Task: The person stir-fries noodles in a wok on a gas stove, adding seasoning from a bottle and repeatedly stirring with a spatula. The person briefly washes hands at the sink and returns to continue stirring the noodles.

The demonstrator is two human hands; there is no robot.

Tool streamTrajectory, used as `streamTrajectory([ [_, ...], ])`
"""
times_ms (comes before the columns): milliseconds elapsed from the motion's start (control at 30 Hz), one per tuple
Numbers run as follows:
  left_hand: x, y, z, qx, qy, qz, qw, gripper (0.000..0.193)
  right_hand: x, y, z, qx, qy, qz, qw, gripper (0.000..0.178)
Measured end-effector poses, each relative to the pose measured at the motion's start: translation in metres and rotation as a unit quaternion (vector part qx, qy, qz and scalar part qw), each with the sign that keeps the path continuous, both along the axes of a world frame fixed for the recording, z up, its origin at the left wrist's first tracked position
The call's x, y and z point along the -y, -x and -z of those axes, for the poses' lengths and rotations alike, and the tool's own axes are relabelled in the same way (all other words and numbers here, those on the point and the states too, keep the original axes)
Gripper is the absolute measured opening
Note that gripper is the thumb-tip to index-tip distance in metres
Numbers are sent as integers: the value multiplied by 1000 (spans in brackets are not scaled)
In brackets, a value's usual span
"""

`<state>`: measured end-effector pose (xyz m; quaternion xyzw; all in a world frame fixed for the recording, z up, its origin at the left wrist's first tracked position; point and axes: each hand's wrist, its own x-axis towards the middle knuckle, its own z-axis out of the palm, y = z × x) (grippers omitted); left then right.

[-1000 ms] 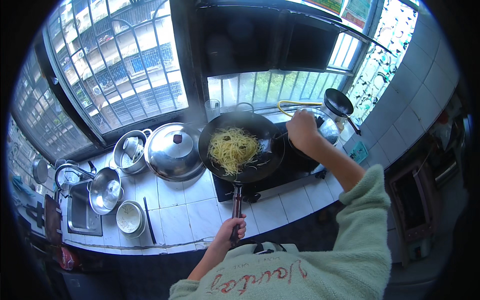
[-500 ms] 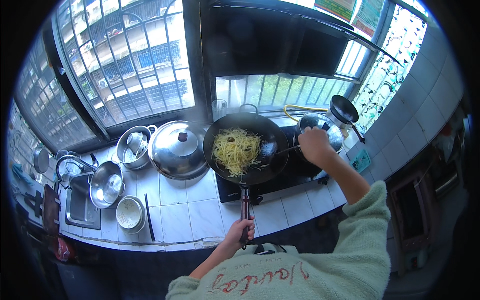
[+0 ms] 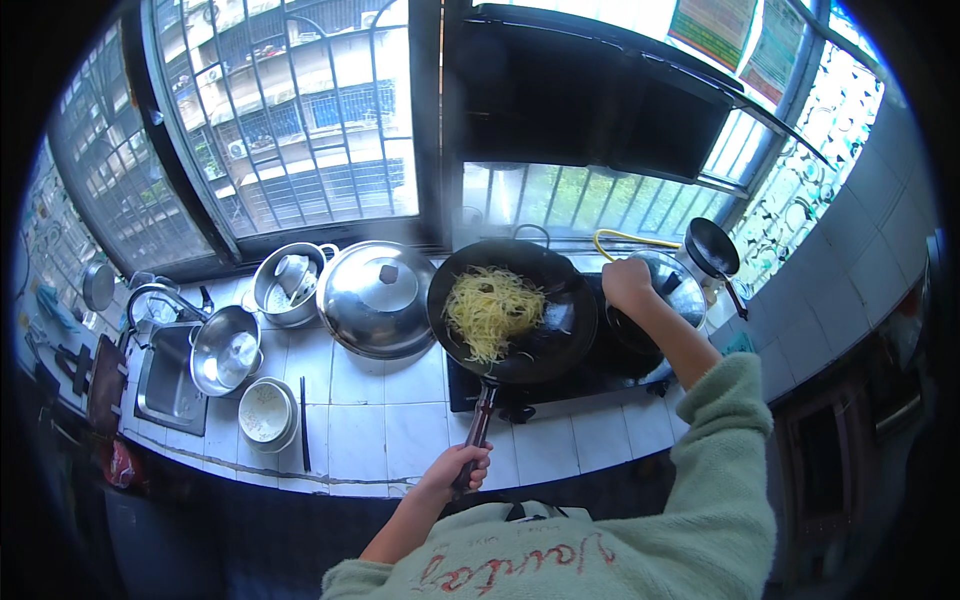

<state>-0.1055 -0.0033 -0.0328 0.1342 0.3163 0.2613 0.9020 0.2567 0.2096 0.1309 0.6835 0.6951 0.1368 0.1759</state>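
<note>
A black wok (image 3: 572,345) sits on the dark stove (image 3: 468,393). In its left half lies a heap of pale yellow shreds (image 3: 492,310), which look like shredded potato. My left hand (image 3: 458,472) is wrapped round the wok's long dark handle (image 3: 483,408). Beyond the wok's right rim my right hand (image 3: 628,284) is closed, held above the stove in front of a lidded pot (image 3: 682,290). It grips what looks like a spatula; the tool is mostly hidden by the hand and the dark wok.
Left of the wok stands a large domed steel lid (image 3: 388,335). Farther left are a steel pot (image 3: 290,316), a steel basin (image 3: 210,375), stacked bowls (image 3: 265,412), black chopsticks (image 3: 304,430) and the sink (image 3: 165,405). A small pan (image 3: 710,247) stands at the back right.
The whole view has shifted, so most things sit farther right. My right hand has moved back, toward the wok's far right side. My left hand still holds the handle, now tilted more.
</note>
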Motion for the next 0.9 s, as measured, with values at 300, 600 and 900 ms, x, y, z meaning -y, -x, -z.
streamTrajectory([
  [300,-2,8,-8,18,0,10,1000,37,-8,3,95,-365,76,85,924,34],
  [600,0,2,-3,42,7,13,999,38,65,-1,15,-139,-88,-19,986,20],
  [900,7,-3,5,25,11,-22,999,34,-21,-42,24,-89,79,53,991,19],
])
